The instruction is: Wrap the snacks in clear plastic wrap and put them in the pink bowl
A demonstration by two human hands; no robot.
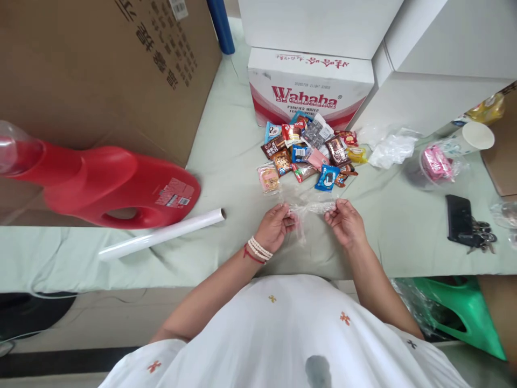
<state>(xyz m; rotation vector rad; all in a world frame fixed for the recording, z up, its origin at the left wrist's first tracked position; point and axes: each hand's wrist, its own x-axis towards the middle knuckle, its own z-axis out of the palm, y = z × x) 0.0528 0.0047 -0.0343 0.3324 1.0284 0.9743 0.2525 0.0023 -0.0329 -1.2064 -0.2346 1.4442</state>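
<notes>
Here, both hands pinch a clear plastic bag (309, 209) between them, just above the pale green surface (226, 178). The left hand (276, 226) grips one end with curled fingers; the right hand (344, 220) holds the other. Just beyond lies a heap of snack packets (309, 153) before a Wahaha box (309, 86). A white roll (161, 234) and red jug (117, 186) lie to the left, a black phone (459, 215) to the right.
</notes>
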